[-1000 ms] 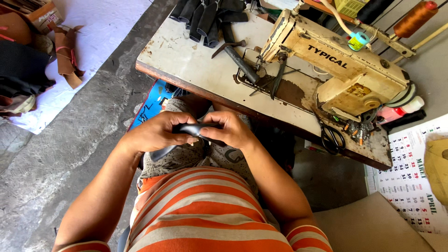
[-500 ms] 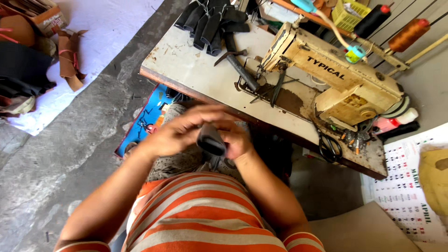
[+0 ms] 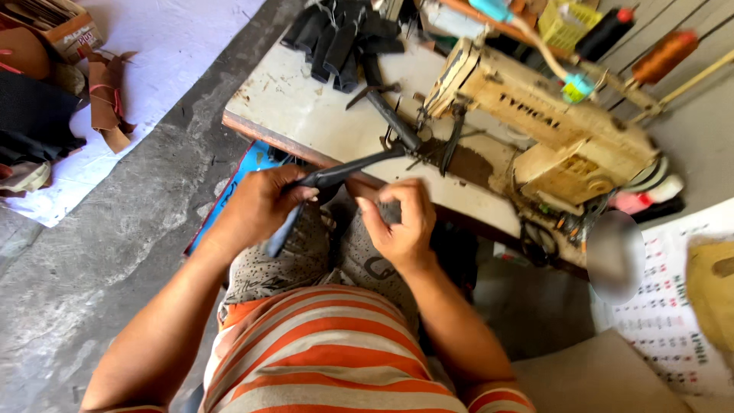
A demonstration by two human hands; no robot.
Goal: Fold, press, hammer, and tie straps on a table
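1. Since half a second ago, both hands have drawn apart and the dark strap [image 3: 336, 177], then bunched between them, now stretches out long toward the sewing machine [image 3: 550, 130].
2. Left hand [image 3: 260, 205] is curled closed around the strap; its fingers [image 3: 294, 195] wrap over the top, and the strap's lower end sticks out below the fist, slanting down over the lap.
3. From those fingers the strap runs up and to the right, its far end reaching the table edge [image 3: 306, 149] near the machine's needle area.
4. Right hand [image 3: 397, 222] sits just beside the left, below the strap, with fingers [image 3: 375, 214] bent inward and the thumb tucked close; whether it pinches anything cannot be told.
5. Beyond both hands, a pile of dark straps [image 3: 336, 38] lies at the far end of the table.
6. Thread cones [image 3: 665, 53] stand behind the machine, well apart from the fingers.
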